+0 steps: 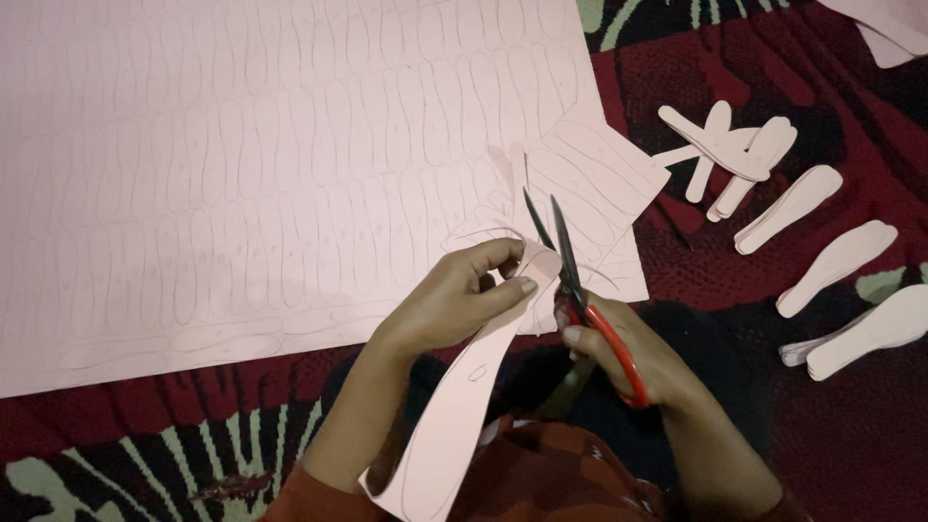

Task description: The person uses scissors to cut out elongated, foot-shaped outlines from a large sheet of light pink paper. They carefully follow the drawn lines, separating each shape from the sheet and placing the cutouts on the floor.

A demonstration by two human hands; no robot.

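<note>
While the left hand (464, 295) pinches a long pink strip (454, 406) between thumb and fingers, the strip hangs down toward the person's lap, its lower end curling near the bottom edge of the view; a traced outline shows on its face. The right hand (633, 353) is closed through the red handles of a pair of scissors (570, 280); the dark blades stand parted, tips pointing away from the person, just beside the strip's upper end. Beyond the hands lies a large pink sheet (242, 164) covered in rows of traced outlines, spread over the left and middle of a red, black and green patterned carpet (764, 261); a smaller traced piece (604, 184) rests at the sheet's right corner. Cut-out pink shapes (836, 256) lie in a loose row along the carpet's right side, some stacked, well apart from the scissors.
</note>
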